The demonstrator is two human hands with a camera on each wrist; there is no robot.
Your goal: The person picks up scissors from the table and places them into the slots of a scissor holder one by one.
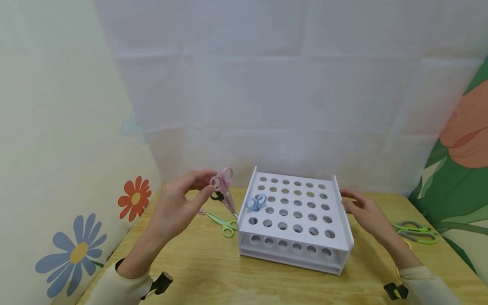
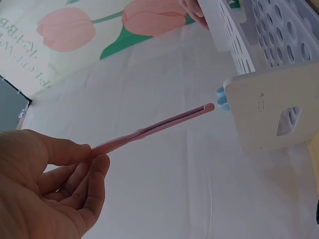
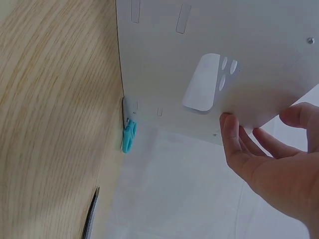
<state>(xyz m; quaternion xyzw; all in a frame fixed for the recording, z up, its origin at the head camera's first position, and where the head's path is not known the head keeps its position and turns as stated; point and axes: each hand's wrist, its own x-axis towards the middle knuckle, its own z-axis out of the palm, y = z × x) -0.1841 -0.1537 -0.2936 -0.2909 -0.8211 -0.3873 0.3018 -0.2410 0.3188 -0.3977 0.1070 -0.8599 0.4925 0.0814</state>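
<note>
My left hand [image 1: 173, 207] pinches pink scissors [image 2: 149, 129] by a handle loop, with thumb and fingertips together. The pink blades point towards the left side of a white two-tier rack [image 1: 275, 228] with rows of round holes. Blue scissors [image 1: 256, 202] stand in a hole near the rack's left edge, handles up. At the rack's far right, my right hand [image 1: 366, 214] rests its bent fingertips against the outer side wall. Its thumb [image 3: 294, 115] lies by the wall's top edge in the right wrist view.
Left of the rack, green scissors [image 1: 221, 222] and black-handled scissors [image 1: 218, 196] lie on the wooden table [image 1: 213, 271]. Green-and-grey scissors [image 1: 415, 232] lie at the right. Teal-handled scissors [image 3: 128, 136] lie beside the rack wall. A white cloth [image 1: 267, 93] hangs behind.
</note>
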